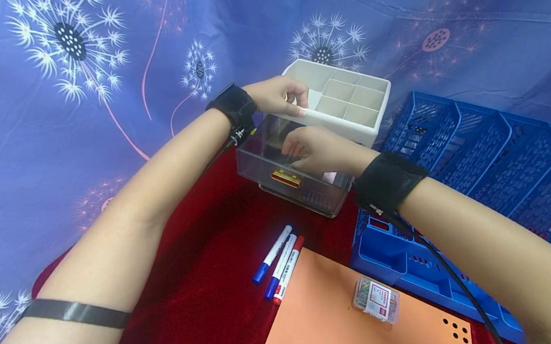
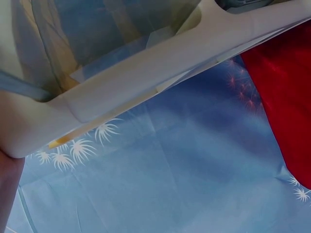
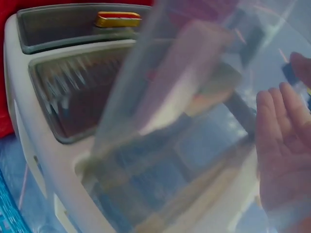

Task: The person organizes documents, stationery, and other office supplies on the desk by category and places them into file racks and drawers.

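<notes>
A white desktop organizer [image 1: 339,119] with a divided top stands against the patterned cloth. My left hand [image 1: 281,96] grips its front rim near the left corner, thumb along the rim and fingers inside the top compartment. Below, a clear drawer [image 1: 257,162] is pulled out. My right hand [image 1: 318,149] reaches down into it, with a gap between thumb and fingers. In the right wrist view these fingers [image 3: 284,116] are fairly straight, close to a small dark blue thing [image 3: 290,74]. A pale pinkish block [image 3: 189,68] shows blurred through clear plastic.
A gold-and-red piece [image 1: 286,179] shows at the drawer front. Several markers [image 1: 282,259] lie on red cloth [image 1: 188,289]. An orange board [image 1: 326,327] with a small clear box of pins [image 1: 376,300] lies at front. Blue file racks [image 1: 481,150] stand at right.
</notes>
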A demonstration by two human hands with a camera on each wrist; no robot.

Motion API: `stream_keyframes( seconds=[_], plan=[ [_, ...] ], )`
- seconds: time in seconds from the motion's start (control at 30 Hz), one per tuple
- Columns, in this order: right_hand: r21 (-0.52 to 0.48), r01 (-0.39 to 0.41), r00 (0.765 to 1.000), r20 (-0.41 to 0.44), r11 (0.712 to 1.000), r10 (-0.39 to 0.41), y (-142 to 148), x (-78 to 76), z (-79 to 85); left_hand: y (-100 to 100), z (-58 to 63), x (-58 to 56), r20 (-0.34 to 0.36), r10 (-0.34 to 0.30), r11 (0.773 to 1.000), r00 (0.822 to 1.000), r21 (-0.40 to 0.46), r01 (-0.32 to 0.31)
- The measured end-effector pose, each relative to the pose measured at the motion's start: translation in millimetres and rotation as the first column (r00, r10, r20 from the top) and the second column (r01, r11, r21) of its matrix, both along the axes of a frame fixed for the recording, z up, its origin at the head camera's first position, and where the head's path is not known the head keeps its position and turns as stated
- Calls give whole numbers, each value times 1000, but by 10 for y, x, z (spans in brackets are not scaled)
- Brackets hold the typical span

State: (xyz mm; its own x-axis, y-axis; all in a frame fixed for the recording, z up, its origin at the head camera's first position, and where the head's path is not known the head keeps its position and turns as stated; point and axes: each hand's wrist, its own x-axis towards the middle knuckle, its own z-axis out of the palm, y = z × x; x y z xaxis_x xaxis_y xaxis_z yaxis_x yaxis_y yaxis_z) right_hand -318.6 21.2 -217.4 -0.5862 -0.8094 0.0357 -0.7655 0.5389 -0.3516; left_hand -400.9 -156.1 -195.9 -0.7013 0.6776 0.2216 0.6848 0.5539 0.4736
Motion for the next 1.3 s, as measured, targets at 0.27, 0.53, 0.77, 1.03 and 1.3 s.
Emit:
stream_keyframes(
  seconds=[0.27,0.53,0.77,1.03,1.3],
  plan=[
    [-105,4,999,-39,994,-8,102,192,161,-1,-8,-15,-6,-13,1000,1000,0,13],
    [-167,-60,989,-142,984,36,119,466,133,2,-6,-4,10,-2,1000,1000,5,2],
    [-99,-119,923,-378,988,73,31,736,-67,7,9,7,11,5,1000,1000,4,-5],
    [37,-80,741,-666,996,84,-44,887,-281,27,1,-7,6,3,1000,1000,10,-3],
    [159,58,647,-758,986,84,-106,940,-378,17,5,5,7,12,1000,1000,-7,-12]
  ],
)
